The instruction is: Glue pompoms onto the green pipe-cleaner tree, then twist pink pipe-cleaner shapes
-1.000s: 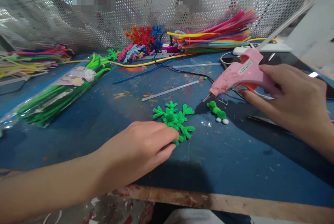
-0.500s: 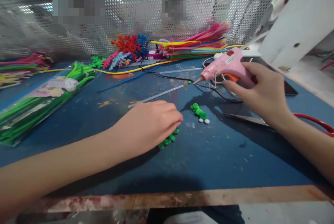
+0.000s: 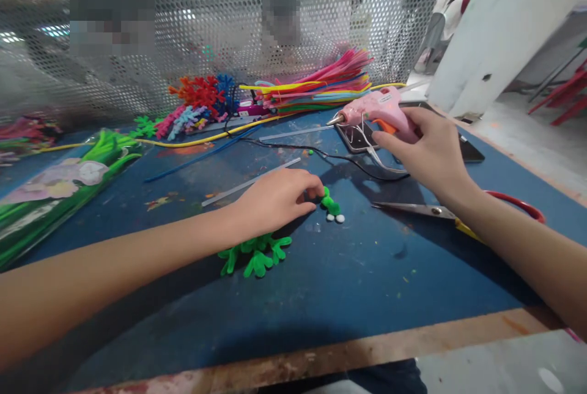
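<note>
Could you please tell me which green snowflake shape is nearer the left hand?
The near green snowflake, partly hidden by the left forearm, close to the left hand; the other green snowflake lies far back, beside a pink piece.

The slender left forearm (image 3: 137,265) and right forearm (image 3: 513,238) are sleeveless, leading to a bare left hand (image 3: 284,198) and bare right hand (image 3: 431,146). Dark navy cloth clothing (image 3: 389,379) shows at the lap, beside a pale grey patch (image 3: 337,388).
</note>
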`<action>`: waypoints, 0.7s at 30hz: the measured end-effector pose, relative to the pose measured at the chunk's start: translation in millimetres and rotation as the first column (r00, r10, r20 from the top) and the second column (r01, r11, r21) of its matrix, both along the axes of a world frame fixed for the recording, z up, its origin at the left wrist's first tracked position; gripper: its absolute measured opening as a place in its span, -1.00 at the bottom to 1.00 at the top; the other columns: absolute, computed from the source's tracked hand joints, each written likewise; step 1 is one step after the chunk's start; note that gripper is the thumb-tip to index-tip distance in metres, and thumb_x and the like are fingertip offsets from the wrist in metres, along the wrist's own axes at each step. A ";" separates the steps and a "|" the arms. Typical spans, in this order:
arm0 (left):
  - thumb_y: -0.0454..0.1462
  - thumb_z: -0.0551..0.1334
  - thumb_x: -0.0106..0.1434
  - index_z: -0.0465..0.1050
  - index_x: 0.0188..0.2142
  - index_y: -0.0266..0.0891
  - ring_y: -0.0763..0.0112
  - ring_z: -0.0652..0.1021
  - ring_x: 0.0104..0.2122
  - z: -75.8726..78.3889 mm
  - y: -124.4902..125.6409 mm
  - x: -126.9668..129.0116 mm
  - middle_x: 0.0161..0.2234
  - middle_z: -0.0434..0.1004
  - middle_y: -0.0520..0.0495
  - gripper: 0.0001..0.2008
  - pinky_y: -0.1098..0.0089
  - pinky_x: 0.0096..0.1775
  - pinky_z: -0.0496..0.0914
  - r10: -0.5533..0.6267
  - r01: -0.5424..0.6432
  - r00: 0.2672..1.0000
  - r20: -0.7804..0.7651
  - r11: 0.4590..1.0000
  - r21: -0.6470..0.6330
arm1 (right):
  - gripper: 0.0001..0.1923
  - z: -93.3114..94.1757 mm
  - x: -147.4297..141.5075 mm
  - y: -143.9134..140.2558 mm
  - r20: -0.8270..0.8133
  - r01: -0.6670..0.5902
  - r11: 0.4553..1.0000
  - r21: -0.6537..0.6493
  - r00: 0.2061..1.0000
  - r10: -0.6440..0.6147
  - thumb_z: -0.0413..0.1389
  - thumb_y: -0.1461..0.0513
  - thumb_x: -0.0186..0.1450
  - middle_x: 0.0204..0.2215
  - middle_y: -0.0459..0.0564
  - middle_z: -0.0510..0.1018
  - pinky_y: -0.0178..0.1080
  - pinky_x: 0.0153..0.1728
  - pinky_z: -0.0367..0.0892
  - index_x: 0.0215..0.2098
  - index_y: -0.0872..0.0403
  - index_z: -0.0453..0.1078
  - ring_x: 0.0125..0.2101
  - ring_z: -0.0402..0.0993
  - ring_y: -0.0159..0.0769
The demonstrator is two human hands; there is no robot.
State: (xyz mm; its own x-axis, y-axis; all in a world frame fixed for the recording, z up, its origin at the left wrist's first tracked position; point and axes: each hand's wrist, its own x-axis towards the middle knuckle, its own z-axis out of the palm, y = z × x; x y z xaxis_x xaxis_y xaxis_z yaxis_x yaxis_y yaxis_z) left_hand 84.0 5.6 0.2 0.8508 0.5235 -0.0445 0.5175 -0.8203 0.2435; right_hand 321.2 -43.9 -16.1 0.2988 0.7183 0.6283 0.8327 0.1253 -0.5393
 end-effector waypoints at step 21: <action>-0.34 0.33 0.02 0.46 -0.41 -0.32 0.52 0.53 -0.51 19.1 15.7 -15.1 -0.52 0.54 0.00 -0.88 0.55 -0.43 0.43 0.533 -0.169 0.815 0.227 0.593 -0.788 | -0.71 1.8 -4.3 -3.7 -0.023 -0.028 1.000 0.010 0.999 0.028 0.17 0.07 0.10 -0.53 -0.10 0.42 -0.26 -0.48 0.16 -0.26 0.05 0.42 -0.53 0.24 -0.35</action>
State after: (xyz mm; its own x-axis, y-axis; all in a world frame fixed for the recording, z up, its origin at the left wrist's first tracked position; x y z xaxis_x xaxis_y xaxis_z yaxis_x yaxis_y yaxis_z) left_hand 68.9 21.3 19.3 0.6298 0.7371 -0.2450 0.4253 -0.0634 0.9028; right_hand 316.9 -47.6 -14.3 0.2932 0.7206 0.6284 0.8160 0.1539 -0.5572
